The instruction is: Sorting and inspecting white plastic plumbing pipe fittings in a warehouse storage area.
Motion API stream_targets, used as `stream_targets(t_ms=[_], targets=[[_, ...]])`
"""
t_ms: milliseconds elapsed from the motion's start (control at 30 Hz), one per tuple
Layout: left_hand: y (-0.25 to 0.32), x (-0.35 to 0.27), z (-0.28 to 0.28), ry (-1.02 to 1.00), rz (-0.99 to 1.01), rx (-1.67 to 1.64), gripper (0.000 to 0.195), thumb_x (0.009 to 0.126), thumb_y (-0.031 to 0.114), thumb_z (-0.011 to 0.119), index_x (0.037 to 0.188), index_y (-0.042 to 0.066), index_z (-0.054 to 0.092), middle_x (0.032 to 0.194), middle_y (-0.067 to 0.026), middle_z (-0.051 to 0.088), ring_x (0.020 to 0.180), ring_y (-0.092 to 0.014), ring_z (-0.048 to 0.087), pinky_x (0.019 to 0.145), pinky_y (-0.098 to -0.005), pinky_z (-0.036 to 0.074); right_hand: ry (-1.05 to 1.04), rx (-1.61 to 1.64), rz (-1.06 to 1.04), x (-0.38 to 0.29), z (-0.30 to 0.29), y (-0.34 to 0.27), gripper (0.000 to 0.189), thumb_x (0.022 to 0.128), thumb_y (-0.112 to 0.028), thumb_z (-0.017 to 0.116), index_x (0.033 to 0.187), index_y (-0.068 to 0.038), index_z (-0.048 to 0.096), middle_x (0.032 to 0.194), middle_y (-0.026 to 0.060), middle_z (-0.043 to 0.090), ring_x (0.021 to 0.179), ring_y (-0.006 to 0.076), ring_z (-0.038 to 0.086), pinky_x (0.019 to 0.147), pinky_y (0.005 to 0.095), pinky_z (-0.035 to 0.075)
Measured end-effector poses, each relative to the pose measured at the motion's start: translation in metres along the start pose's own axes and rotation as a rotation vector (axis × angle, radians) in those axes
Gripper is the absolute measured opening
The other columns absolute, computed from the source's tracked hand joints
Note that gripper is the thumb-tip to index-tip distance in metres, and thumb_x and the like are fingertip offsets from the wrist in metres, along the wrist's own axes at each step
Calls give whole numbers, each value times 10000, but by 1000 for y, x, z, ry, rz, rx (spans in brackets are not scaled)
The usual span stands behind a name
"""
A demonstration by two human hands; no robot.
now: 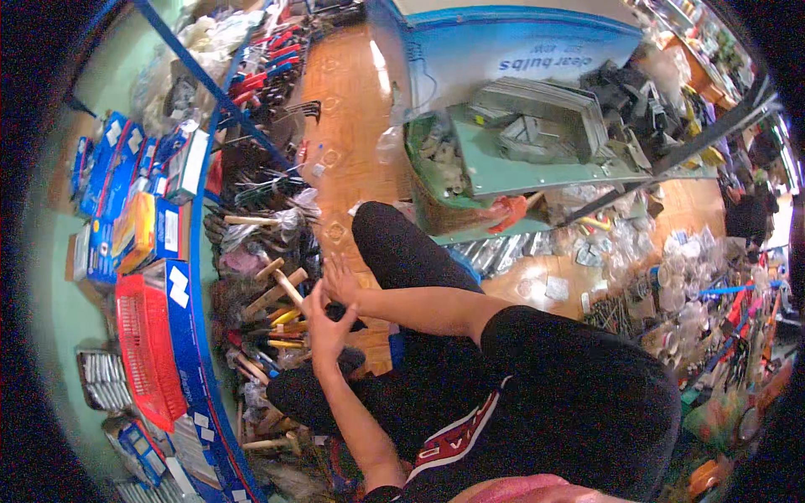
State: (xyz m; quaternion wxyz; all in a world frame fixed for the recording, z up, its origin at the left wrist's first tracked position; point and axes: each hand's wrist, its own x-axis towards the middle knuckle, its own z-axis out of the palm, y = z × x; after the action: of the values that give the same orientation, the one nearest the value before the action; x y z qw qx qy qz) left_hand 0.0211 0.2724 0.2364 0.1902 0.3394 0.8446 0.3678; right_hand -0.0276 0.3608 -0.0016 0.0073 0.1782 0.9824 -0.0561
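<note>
My left hand [328, 319] is curved, its thumb apart from its fingers, beside the end of a wooden handle [289, 286]. Whether it grips this handle is unclear. A dark object [338, 311] shows between my hands, partly hidden. Just above and close to it, my right hand [339, 281] has its fingers spread, with nothing seen in it. Several wooden-handled tools [275, 297] and yellow-handled tools [286, 316] lie in a pile to the left of my hands.
A blue-edged shelf at the left holds a red plastic basket [141, 352] and blue boxes [110, 170]. Past my bent knee stand a green bin [421, 188] and a green table [522, 179] with grey metal parts. Plastic-wrapped goods [685, 251] crowd the right.
</note>
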Motion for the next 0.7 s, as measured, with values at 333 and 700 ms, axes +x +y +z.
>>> stream_targets(t_ms=[333, 700], targets=[[-2, 1, -1, 54, 33, 95, 744, 792, 209, 813, 1431, 50, 470, 1356, -193, 489, 1240, -363, 509, 1059, -456, 409, -7, 108, -7, -15, -57, 10, 451, 967, -264, 471, 1319, -23, 617, 1569, 247, 349, 1462, 516, 227, 1165, 664, 171], [-38, 12, -7, 407, 24, -105, 527, 1057, 315, 451, 1476, 1, 396, 1466, -220, 431, 1356, -350, 423, 1130, -464, 319, -519, 1415, -86, -68, -221, 52, 642, 1043, -533, 384, 1304, 23, 571, 1170, 157, 662, 984, 250, 642, 814, 440, 519]])
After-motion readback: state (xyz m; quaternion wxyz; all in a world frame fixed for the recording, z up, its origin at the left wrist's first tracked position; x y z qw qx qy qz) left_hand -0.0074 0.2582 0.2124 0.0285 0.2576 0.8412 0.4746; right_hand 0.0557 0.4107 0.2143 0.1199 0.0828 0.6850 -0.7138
